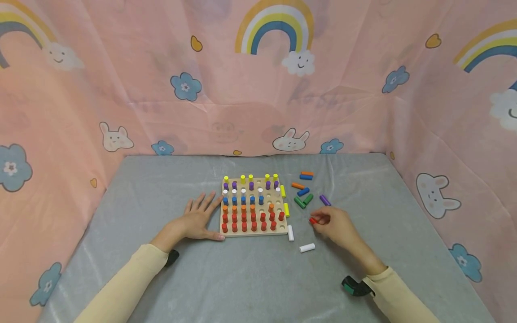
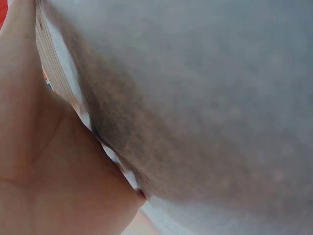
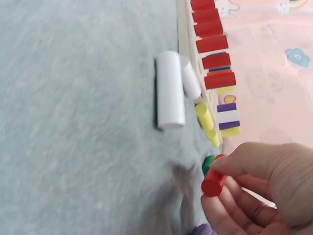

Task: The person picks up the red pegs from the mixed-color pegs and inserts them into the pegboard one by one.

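A wooden pegboard [image 1: 258, 233] lies on the grey cloth, with rows of red, orange, blue, white, purple and yellow pegs standing in its holes. Spread fingers of my left hand [image 1: 198, 220] rest at the board's left side, the thumb by its near left corner. In the left wrist view, the palm [image 2: 58, 166] is beside the board's wooden edge [image 2: 51, 58]. To the right of the board, my right hand [image 1: 335, 225] pinches a red peg [image 3: 213, 182] between thumb and fingers. One round end of that peg faces the right wrist camera.
Two white pegs [image 1: 307, 247] lie near the board's front right corner. Two yellow pegs [image 1: 286, 210] lie along its right edge. Beyond the right hand are loose green pegs [image 1: 300, 202], blue pegs [image 1: 303, 192], orange pegs [image 1: 298, 185] and a purple peg [image 1: 325, 200]. Pink patterned cloth [image 1: 258, 112] surrounds the table.
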### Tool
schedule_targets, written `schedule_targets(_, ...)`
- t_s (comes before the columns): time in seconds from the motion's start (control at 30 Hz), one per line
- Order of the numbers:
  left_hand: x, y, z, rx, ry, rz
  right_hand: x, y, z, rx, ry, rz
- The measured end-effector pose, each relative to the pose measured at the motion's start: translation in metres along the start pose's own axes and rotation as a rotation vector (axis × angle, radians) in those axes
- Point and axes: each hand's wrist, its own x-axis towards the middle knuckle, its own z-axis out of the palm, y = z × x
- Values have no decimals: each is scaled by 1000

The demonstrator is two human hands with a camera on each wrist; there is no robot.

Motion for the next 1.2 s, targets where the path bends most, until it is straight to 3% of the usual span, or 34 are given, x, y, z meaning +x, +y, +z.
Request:
schedule_targets(0.23, 2, -1, 1, -8, 4, 2, 2, -14, 6, 76, -17, 16)
schedule_targets(0.67, 3, 2, -1, 11, -5, 4, 7, -36, 31, 387, -19, 37)
schedule_targets(1.2, 1, 0, 0, 16, -4, -5, 4, -44, 55, 495, 27, 7)
